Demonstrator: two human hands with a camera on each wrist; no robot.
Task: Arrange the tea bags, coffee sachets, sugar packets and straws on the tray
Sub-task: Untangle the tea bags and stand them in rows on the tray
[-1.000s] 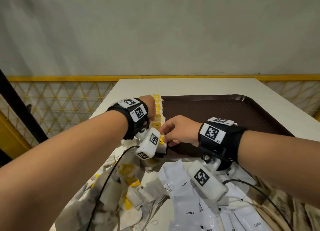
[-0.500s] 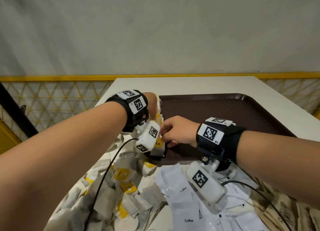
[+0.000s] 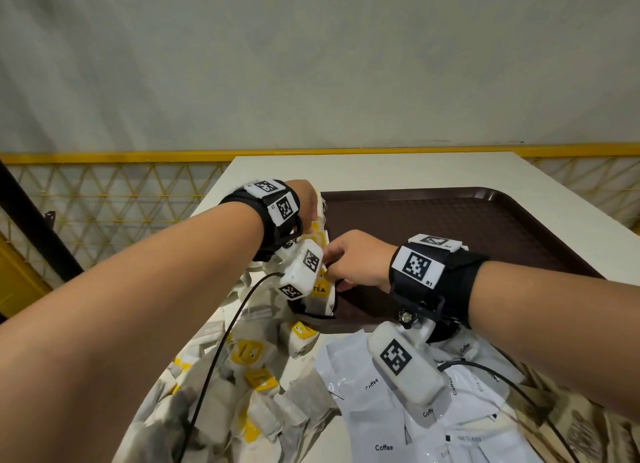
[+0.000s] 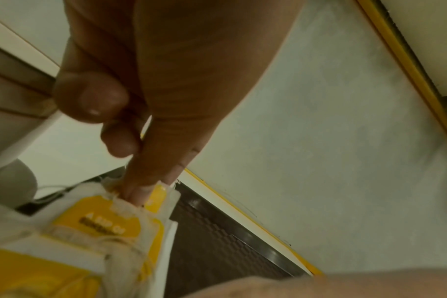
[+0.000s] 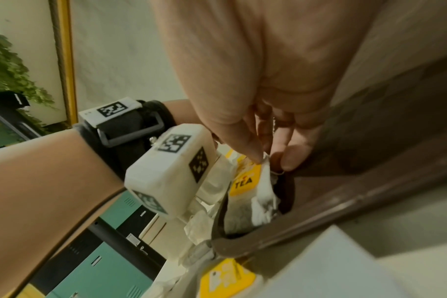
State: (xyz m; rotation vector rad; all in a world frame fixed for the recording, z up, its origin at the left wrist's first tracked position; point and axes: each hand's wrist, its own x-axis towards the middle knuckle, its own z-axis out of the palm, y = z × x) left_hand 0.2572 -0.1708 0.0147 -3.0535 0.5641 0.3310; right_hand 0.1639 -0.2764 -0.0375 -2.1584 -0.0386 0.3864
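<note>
A brown tray (image 3: 485, 227) lies on the white table. A row of tea bags (image 3: 320, 289) with yellow tags stands along its left edge. My left hand (image 3: 308, 202) is at the far end of the row. In the left wrist view its thumb and fingertip (image 4: 140, 191) pinch into the tops of the tea bags (image 4: 102, 219). My right hand (image 3: 332, 258) is at the near end. There its thumb and forefinger (image 5: 268, 161) pinch the top of a white tea bag (image 5: 265, 185) just inside the tray rim (image 5: 345, 205). No straws are in view.
A loose heap of tea bags (image 3: 249, 355) lies on the table in front of the tray's left corner. White coffee sachets (image 3: 374, 410) are spread to its right, and brown packets (image 3: 581, 428) lie at the lower right. A yellow railing (image 3: 104, 157) runs behind the table.
Both hands have stayed at the row of tea bags with the same holds. The head view has tilted up a little.
</note>
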